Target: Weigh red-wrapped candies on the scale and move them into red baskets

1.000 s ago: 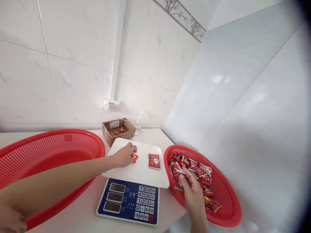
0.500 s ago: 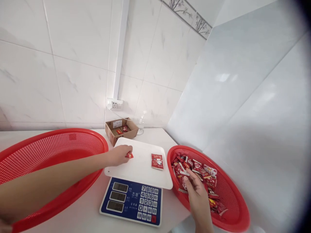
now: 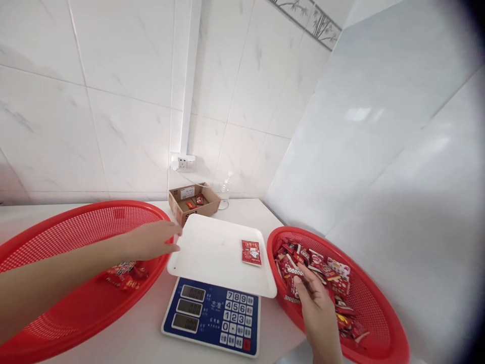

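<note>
My left hand (image 3: pixel 159 240) is over the right rim of the left red basket (image 3: pixel 113 207), near the scale's tray, fingers stretched and apart, with nothing visible in it. Below my forearm, several blurred red packets (image 3: pixel 125 275) show in that basket. On the white weighing tray (image 3: pixel 215 253) lies one flat red-and-white packet (image 3: pixel 251 252), toward the right side. My right hand (image 3: pixel 316 301) is at the right red basket (image 3: pixel 375 293), thumb and fingers closed on a red snack packet (image 3: pixel 292 288) at its near-left rim. Loose snack packets (image 3: pixel 322 263) fill much of that basket.
The scale's blue keypad panel (image 3: pixel 212 316) faces me below the tray. Behind stands a small cardboard box (image 3: pixel 182 207) with a few packets inside, beside a clear plastic bottle (image 3: pixel 226 187). A wall socket (image 3: pixel 185 163) with a plug and cable sits above.
My left hand has moved left from the tray to the left basket, and the small red packet it held is gone from its fingers. My right hand stays at the right basket.
</note>
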A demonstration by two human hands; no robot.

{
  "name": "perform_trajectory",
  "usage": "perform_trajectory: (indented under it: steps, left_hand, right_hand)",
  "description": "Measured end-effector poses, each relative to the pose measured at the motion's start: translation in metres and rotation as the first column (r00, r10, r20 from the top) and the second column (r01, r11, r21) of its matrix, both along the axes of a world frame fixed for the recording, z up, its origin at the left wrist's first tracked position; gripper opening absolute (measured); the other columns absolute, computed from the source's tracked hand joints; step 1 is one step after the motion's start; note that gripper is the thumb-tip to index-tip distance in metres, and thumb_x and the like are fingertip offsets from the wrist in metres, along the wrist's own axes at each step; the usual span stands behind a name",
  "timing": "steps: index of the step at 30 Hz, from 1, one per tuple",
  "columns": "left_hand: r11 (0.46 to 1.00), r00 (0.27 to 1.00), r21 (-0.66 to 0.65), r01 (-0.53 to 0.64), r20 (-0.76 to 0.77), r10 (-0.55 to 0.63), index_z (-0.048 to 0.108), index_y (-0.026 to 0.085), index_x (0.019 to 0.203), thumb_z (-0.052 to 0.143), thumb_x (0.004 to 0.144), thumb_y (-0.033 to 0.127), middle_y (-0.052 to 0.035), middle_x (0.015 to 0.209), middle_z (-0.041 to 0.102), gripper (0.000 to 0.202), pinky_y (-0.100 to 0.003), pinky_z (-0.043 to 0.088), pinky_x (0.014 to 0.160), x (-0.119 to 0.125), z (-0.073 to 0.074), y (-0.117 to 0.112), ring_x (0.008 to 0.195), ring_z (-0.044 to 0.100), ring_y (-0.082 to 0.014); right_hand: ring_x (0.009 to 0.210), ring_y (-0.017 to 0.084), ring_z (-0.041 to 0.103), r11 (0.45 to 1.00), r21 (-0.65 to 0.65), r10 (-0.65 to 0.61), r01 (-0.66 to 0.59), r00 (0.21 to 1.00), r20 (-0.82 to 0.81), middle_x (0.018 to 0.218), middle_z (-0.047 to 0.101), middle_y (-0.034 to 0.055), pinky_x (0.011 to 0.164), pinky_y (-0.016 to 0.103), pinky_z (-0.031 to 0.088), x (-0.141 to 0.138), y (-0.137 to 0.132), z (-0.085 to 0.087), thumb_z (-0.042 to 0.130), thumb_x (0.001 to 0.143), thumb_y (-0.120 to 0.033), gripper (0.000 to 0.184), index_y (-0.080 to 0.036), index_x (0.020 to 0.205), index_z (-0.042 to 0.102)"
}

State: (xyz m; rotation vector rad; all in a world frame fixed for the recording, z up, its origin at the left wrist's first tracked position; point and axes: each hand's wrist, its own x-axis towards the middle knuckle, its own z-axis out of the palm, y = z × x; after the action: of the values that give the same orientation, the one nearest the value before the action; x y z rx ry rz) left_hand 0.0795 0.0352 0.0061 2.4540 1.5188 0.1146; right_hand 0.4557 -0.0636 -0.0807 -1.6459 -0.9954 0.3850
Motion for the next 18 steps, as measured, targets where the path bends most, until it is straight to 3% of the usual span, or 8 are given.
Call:
perform_trajectory:
  steps: [4, 7, 11, 15, 18]
  left_hand:
    - [0.978, 0.976, -0.04, 0.205, 0.085, -0.201, 0.053, 0.024, 0.126, 0.052, 0.087, 0.042, -0.009, 0.136, 0.055, 0.042, -0.042, 0.042, 0.1, 0.071, -0.011, 0.011, 0.124, 0.05, -0.0269]
    - [0.942, 0.938, -0.035, 0.333, 0.12, -0.326, 0.045, 0.02, 0.134, 0.057, 0.087, 0.041, -0.0125, 0.139, 0.049, 0.053, -0.049, 0.037, 0.104, 0.127, -0.026, 0.022, 0.13, 0.043, -0.0282]
    - [0.931, 0.923, -0.022, 0.364, 0.142, -0.357, 0.047, 0.019, 0.132, 0.061, 0.085, 0.039, -0.012, 0.14, 0.045, 0.052, -0.057, 0.035, 0.103, 0.184, -0.046, 0.035, 0.127, 0.043, -0.0311]
    - [0.944, 0.922, -0.01, 0.33, 0.216, -0.32, 0.049, 0.019, 0.128, 0.059, 0.088, 0.036, -0.0106, 0.128, 0.053, 0.044, -0.05, 0.046, 0.093, 0.199, -0.049, 0.036, 0.112, 0.055, -0.0262]
    - [0.96, 0.917, 0.002, 0.282, 0.293, -0.27, 0.048, 0.019, 0.128, 0.059, 0.087, 0.026, -0.009, 0.121, 0.056, 0.043, -0.042, 0.05, 0.087, 0.181, -0.038, 0.029, 0.101, 0.059, -0.0212]
  right_hand:
    - [0.119, 0.029, 0.054, 1.0, 0.016, 0.013, -0.014, 1.0, 0.002, 0.127, 0.062, 0.0082, 0.1, 0.04, 0.04, 0.002, 0.001, -0.002, 0.06, 0.073, -0.057, 0.059, -0.021, 0.119, 0.064]
    - [0.122, 0.029, 0.052, 1.0, 0.003, 0.031, -0.031, 1.0, -0.002, 0.13, 0.06, 0.0092, 0.101, 0.04, 0.039, 0.002, 0.001, -0.002, 0.058, 0.073, -0.058, 0.061, -0.02, 0.12, 0.063]
    - [0.123, 0.029, 0.051, 0.998, -0.02, 0.053, -0.054, 0.999, -0.01, 0.132, 0.058, 0.0107, 0.102, 0.041, 0.039, 0.003, 0.001, -0.003, 0.056, 0.075, -0.058, 0.063, -0.019, 0.123, 0.06]
    - [0.121, 0.03, 0.052, 0.998, -0.017, 0.058, -0.058, 0.998, -0.026, 0.13, 0.059, 0.0107, 0.1, 0.043, 0.041, 0.005, 0.002, -0.007, 0.059, 0.074, -0.057, 0.061, -0.02, 0.122, 0.062]
    - [0.118, 0.03, 0.054, 0.998, 0.009, 0.058, -0.058, 0.998, -0.019, 0.127, 0.061, 0.0102, 0.099, 0.043, 0.043, 0.007, 0.002, -0.009, 0.06, 0.073, -0.057, 0.058, -0.02, 0.119, 0.064]
